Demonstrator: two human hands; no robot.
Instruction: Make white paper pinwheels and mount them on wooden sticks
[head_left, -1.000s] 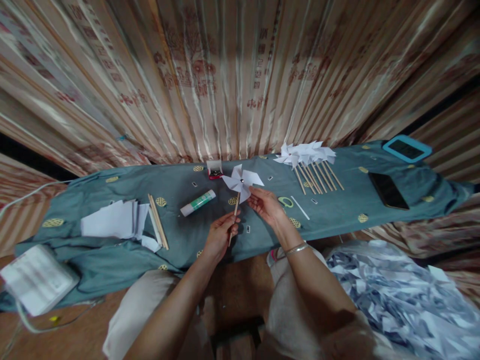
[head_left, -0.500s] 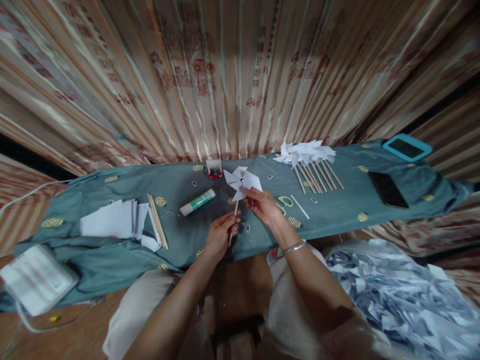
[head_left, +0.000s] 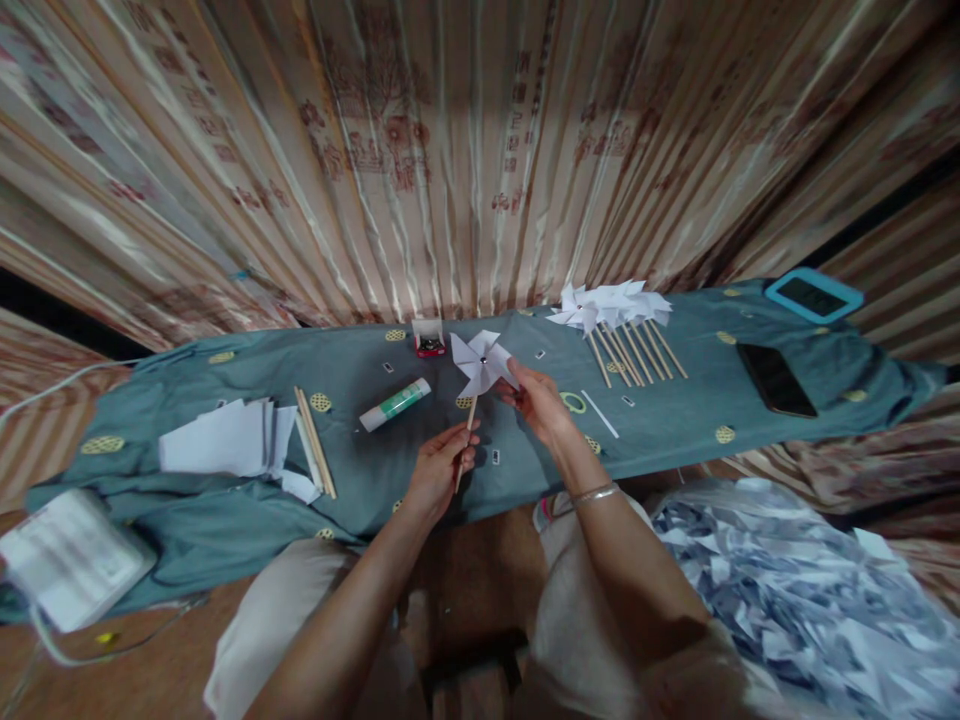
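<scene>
The slim wooden stick (head_left: 471, 412) of a white paper pinwheel (head_left: 471, 362) is gripped by the left hand (head_left: 439, 465), while a blade on the pinwheel's right side is touched by the thumb and fingers of the right hand (head_left: 536, 400), set narrowly; whether the paper is firmly pinched there cannot be told. The pinwheel is held with its head away from the body, above a table (head_left: 517, 470) covered in teal cloth.

This piece can be judged nearly or fully assembled: the blades are gathered at the centre, a small dark fastener is seen there, and the stick is attached.

Just beyond, a small open red-and-white box (head_left: 429, 341) is placed, and a green-and-white glue stick (head_left: 395, 404) is laid to the left. By the right wrist, a light-green loop (head_left: 573, 402), apparently a scissors handle, is partly hidden.

Farther right, overlapping white pinwheels on wooden sticks (head_left: 615, 304) are laid in a row and can be judged done. On the left, a stack of white paper (head_left: 217, 440) and a few loose pale wooden sticks (head_left: 316, 442) are left unjoined, so more material is judged unused. Off the table's near right side, a large heap of white paper pieces (head_left: 810, 600) is piled, too jumbled to be sorted into finished or unfinished
</scene>
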